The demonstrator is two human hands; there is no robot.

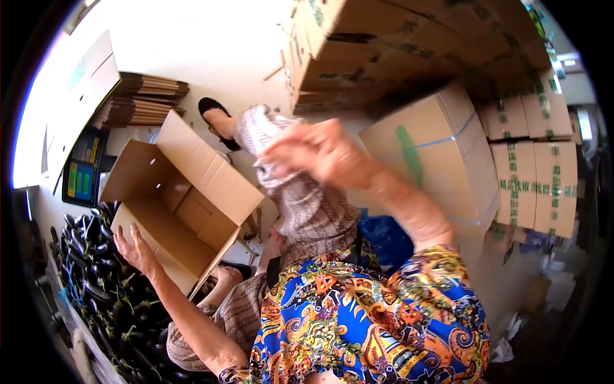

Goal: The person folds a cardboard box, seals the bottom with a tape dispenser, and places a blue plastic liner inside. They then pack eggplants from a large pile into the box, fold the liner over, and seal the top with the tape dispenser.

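- Cardboard stacks stood on a pale floor.
- The open box, plain brown with creased, spread flaps and small holes, sat beside the eggplants.
- The left hand was open, fingers extended at the box's side.
- The right hand was blurred; whether it held anything, I couldn't tell.

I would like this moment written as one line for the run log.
left hand: open, at cardboard box | right hand: raised, blurred, grip unclear | box: flaps open | eggplants: heaped beside box
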